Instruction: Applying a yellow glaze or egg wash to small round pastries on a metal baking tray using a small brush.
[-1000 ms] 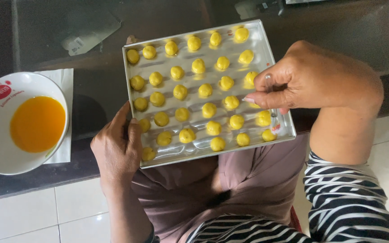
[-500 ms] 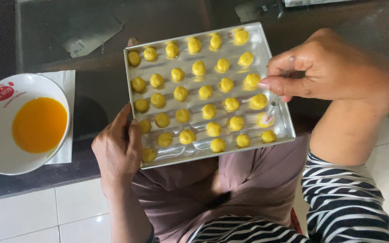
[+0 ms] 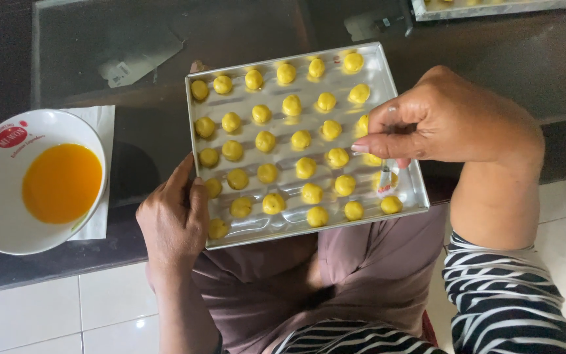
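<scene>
Head view: a rectangular shiny metal baking tray [image 3: 361, 219] rests on the person's lap, its far end against a dark glass table [image 3: 492, 59], and carries rows of small round yellow dough balls [image 3: 306, 168]. Left hand [image 3: 173, 219] grips the tray's near-left edge, fingers curled around it. Right hand [image 3: 450, 124] pinches a small brush [image 3: 388, 185] over the tray's right side. A white bowl of orange egg wash [image 3: 34, 180] sits well apart on the left.
</scene>
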